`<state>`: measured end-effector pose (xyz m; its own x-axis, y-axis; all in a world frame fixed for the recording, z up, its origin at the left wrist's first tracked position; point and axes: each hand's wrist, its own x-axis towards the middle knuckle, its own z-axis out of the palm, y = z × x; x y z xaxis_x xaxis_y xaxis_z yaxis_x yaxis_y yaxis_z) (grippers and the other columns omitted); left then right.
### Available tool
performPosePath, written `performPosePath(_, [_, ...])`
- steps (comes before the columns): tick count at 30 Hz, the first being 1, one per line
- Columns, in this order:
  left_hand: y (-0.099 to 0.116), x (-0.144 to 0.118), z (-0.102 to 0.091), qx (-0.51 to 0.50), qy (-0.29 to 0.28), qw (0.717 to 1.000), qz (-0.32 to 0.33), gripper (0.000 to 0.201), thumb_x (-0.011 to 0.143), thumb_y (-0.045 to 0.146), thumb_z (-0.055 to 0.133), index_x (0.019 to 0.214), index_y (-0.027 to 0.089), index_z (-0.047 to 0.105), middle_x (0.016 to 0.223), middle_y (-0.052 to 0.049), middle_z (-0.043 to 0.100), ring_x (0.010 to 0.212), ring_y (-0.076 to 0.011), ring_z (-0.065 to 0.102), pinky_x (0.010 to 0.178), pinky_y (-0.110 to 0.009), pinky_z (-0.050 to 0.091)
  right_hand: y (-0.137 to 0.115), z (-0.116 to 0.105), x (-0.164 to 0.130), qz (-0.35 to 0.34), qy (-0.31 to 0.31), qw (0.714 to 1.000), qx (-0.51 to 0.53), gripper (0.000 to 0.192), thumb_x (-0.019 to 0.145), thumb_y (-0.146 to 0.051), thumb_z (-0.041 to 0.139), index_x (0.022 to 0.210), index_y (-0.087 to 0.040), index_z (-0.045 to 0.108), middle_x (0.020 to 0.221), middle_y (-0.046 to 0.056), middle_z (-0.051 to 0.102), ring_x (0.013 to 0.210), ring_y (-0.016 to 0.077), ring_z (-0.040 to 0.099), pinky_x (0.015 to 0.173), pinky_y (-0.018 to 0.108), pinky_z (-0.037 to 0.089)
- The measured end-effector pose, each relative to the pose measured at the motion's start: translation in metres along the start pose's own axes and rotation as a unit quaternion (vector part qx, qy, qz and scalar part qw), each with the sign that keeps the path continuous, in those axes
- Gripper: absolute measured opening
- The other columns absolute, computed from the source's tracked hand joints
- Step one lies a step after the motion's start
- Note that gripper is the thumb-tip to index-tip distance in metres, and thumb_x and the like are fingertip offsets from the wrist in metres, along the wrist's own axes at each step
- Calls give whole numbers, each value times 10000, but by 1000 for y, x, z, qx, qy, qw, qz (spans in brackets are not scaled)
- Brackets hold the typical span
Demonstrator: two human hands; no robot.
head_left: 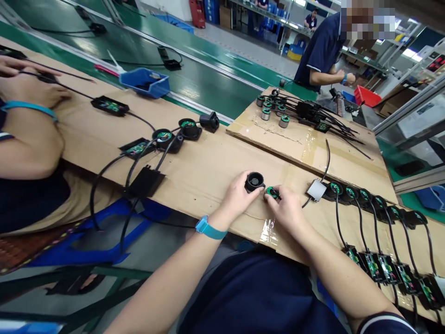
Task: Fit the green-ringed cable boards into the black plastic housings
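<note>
With the left hand (pixel 239 195) gripping the black round cap (pixel 254 181) on the cardboard (pixel 208 171) and the right hand (pixel 287 211) pinching the small green-faced disc (pixel 273 192) just beside it, I would square both parts before pressing them together.

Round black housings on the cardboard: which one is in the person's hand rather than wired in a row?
The black cup-shaped housing, gripped by the left hand, open end up, no cable visible; the right hand pinches a green round board beside it.
</note>
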<state>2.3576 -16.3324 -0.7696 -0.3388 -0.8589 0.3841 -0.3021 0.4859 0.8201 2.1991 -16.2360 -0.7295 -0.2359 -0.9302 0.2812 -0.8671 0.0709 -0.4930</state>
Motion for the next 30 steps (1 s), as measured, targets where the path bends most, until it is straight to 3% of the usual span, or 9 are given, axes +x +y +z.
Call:
performPosePath(3, [-2,0,1,-3,-1,1000,9,480,803,301,764,1231,210,567,1211,-89,690,1133,-253,655,1016,-416,520,-3,-12,20,8,81,997,13,412,882,-434,654,1169,-139,678,788,50,709,685,188,649,702,331,548])
performPosePath(5, [-4,0,3,-7,-6,1000,1,485,792,271,769,1230,213,571,1194,-85,700,1106,-254,669,988,-412,540,-10,-15,29,-23,97,994,31,462,883,-466,653,1208,-138,674,798,56,720,696,191,664,709,333,559])
performPosePath(9, [-6,-2,5,4,8,1000,10,477,776,168,741,1222,209,577,1179,-84,697,1104,-252,664,991,-415,545,-26,-3,39,-106,36,993,47,345,895,-388,651,1168,-181,694,1030,96,750,925,230,707,854,353,575])
performPosePath(12, [-7,-3,6,5,18,999,41,475,781,122,697,1229,215,569,1186,-83,683,1135,-248,641,1017,-426,532,-28,6,42,-117,-4,992,36,296,908,-329,638,1159,-181,691,1109,106,740,996,236,705,909,361,569])
performPosePath(16, [-7,-3,5,8,13,999,37,489,762,89,667,1221,213,554,1180,-88,670,1134,-252,626,1010,-436,534,-30,8,41,-107,-35,994,3,309,915,-320,637,1185,-178,687,1207,115,716,1123,242,674,1012,367,525])
performPosePath(21, [-6,-2,6,40,38,998,41,356,823,100,590,1159,215,562,1103,-85,673,1063,-244,634,967,-439,545,-48,4,37,-48,-62,995,-66,325,969,-302,555,1229,-142,667,1210,139,707,1053,240,695,952,340,538])
performPosePath(25, [-6,-1,7,20,25,999,38,383,805,121,639,1167,218,558,1123,-78,677,1063,-237,641,964,-418,548,-52,0,42,-86,-111,988,-67,294,963,-281,570,1194,-137,680,1153,132,723,1034,232,694,939,315,529])
performPosePath(30, [-4,-3,6,37,37,998,46,343,830,102,593,1155,209,561,1124,-88,667,1087,-242,623,992,-434,525,-44,-5,47,-100,-109,988,-54,270,949,-239,559,1168,-137,678,1080,120,733,976,224,697,901,312,530])
